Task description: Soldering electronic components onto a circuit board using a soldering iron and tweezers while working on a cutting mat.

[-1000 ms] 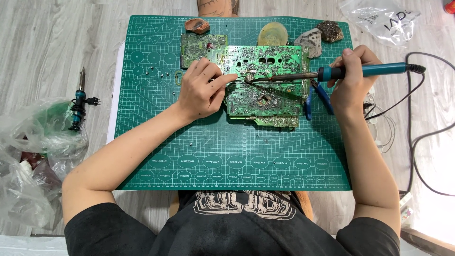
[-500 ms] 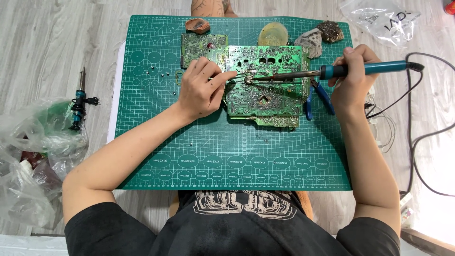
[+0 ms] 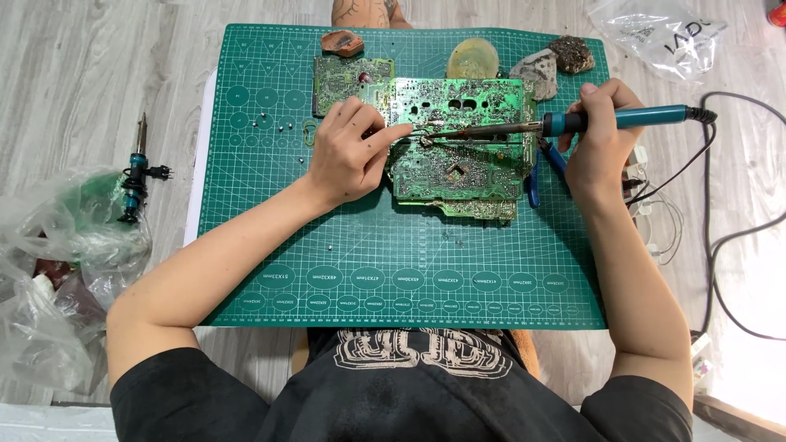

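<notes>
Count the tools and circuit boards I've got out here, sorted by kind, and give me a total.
Soldering irons: 2, one in the right hand at, one on the floor
Circuit boards: 2, large, small
Blue-handled pliers: 1
Total: 5

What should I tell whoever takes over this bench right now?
Left hand: flat on the large green circuit board, index finger pointing at the joint being worked.
Right hand: gripping the blue soldering iron, tip on the board beside that finger.
Board lies on the green cutting mat; a smaller board sits behind it, blue-handled pliers at its right edge.
Done: cannot tell. Left: the joint under the tip.
</notes>
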